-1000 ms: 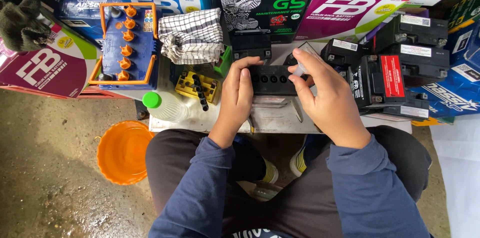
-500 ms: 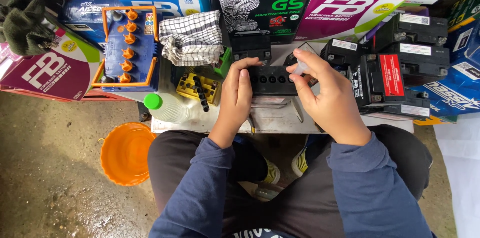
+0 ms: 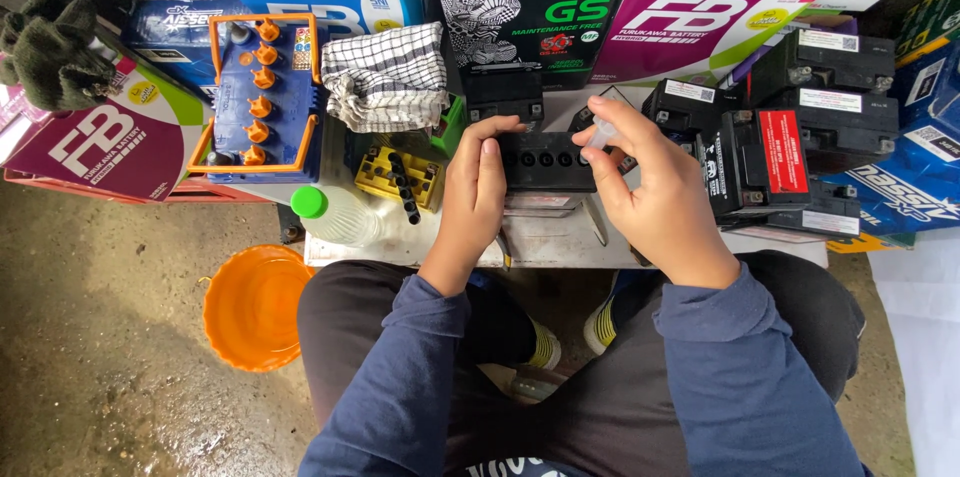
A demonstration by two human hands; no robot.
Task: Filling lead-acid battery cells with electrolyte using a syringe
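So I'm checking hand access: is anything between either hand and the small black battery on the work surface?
Nothing visible. The left hand already rests on the small black battery, at its left end. The right hand hovers at its right end, pinching something small and pale.
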